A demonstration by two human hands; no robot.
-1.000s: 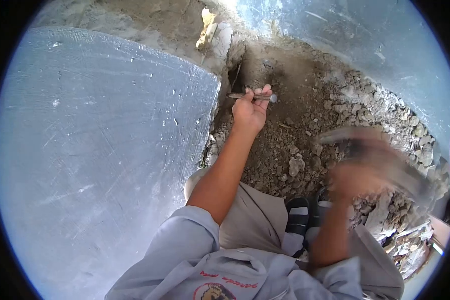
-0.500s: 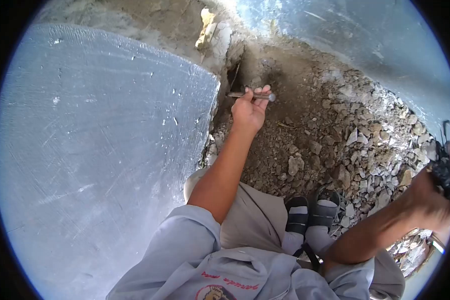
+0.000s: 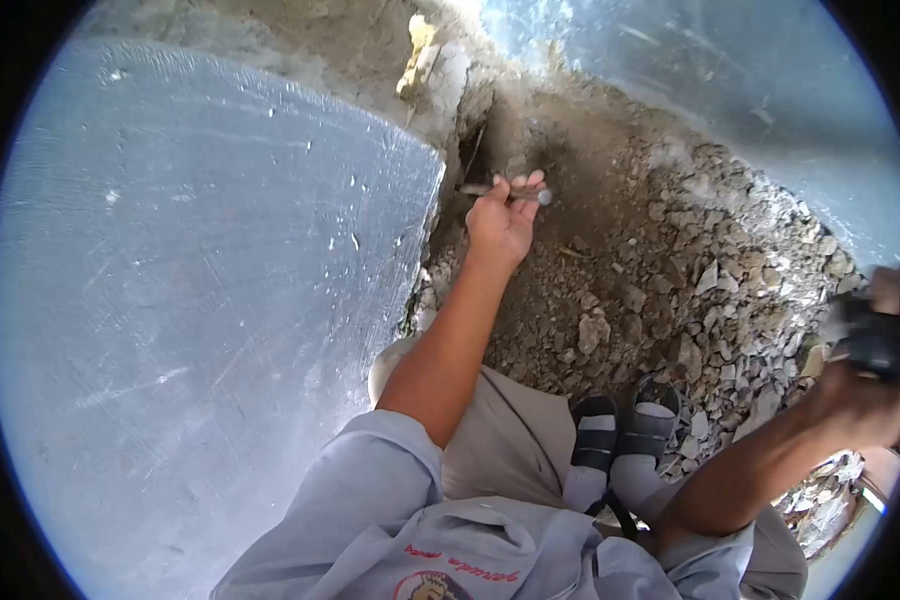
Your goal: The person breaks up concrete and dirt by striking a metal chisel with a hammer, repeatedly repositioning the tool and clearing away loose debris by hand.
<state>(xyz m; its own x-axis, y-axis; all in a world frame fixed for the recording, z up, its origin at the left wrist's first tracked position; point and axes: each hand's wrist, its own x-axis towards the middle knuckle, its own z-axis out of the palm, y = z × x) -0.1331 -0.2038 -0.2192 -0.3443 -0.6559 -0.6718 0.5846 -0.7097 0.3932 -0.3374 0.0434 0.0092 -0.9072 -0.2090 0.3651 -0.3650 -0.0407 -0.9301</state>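
My left hand (image 3: 503, 225) is closed round a short metal chisel (image 3: 526, 194), thumb and fingers pinching its shaft. The rounded, shiny head of the chisel points right. Its other end reaches the broken edge of the wall, beside a dark gap (image 3: 473, 150); whether it touches is hard to tell. At the far right, my right hand (image 3: 860, 405) is smeared by motion and partly cut off by the edge of view. It grips a blurred black object (image 3: 870, 338) whose kind does not show.
A grey painted wall (image 3: 220, 260) fills the left, and another grey wall (image 3: 710, 70) stands at the upper right. Broken rubble (image 3: 710, 300) covers the ground between them. My sandalled feet (image 3: 620, 440) stand at its near edge.
My right hand and the black object have shifted slightly and the object is more blurred. The left hand keeps the chisel in nearly the same place; the view has moved slightly.
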